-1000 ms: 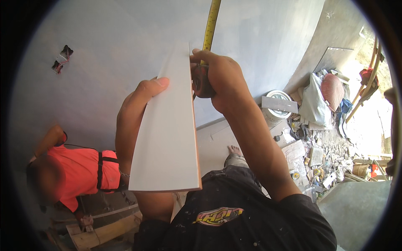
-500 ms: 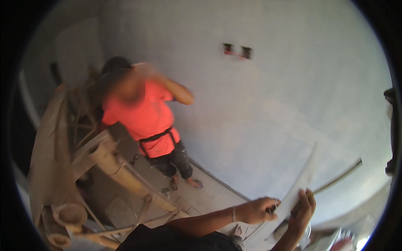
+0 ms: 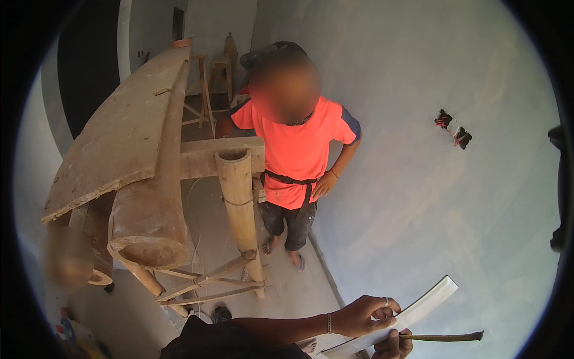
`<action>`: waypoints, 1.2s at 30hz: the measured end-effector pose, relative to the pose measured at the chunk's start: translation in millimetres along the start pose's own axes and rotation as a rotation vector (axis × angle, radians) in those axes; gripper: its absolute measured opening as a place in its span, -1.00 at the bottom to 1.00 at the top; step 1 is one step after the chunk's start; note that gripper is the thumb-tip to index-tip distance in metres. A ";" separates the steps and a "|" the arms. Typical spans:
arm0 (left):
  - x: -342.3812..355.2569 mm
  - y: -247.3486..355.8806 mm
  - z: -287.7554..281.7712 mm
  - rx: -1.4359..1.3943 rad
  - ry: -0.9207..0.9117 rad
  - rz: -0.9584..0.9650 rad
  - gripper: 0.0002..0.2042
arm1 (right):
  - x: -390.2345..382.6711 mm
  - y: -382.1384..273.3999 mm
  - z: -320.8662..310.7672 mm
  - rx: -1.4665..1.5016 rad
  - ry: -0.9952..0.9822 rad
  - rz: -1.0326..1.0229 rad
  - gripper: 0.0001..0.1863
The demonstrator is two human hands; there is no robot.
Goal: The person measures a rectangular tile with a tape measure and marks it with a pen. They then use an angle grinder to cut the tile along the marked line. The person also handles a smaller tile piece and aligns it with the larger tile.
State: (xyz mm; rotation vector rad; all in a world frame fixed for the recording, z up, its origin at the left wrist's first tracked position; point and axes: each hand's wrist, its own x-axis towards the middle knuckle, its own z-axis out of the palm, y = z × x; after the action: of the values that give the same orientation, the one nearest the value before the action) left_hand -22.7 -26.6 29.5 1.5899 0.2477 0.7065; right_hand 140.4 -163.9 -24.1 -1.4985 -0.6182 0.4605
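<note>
A long, flat white strip [image 3: 427, 302] slants across the lower right, its far end free in front of the wall. My left hand [image 3: 360, 315], wearing a ring and a bracelet, has its fingers curled and pinches the strip's edge. Below it my right hand [image 3: 393, 345] is closed around the strip's underside, partly cut off by the lower edge. From my right hand a narrow yellowish-brown band [image 3: 442, 337] with a dark end sticks out to the right; it resembles a tape measure blade. The near end of the white strip is hidden by my arm.
A co-worker [image 3: 299, 149] in an orange shirt stands ahead by the grey wall [image 3: 382, 221], hand on hip. Left stands a bamboo scaffold [image 3: 239, 203] topped with a wooden board [image 3: 122, 128]. Wires protrude from two wall holes [image 3: 452, 129].
My view has swung left, bringing more of the scaffold in. The co-worker has lowered a raised arm to the hip. The white strip and both my hands appear lower; a dark thing at my left hand no longer shows.
</note>
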 end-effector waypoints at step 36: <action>11.3 -25.7 5.3 -0.191 0.052 -0.041 -0.76 | -120.3 61.8 -6.3 0.207 0.107 0.194 -0.75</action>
State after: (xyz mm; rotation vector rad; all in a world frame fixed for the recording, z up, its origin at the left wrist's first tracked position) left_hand -4.5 -20.6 8.3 1.3827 0.2429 0.7183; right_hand 57.8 -242.9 -96.7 -1.3807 -0.3316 0.5715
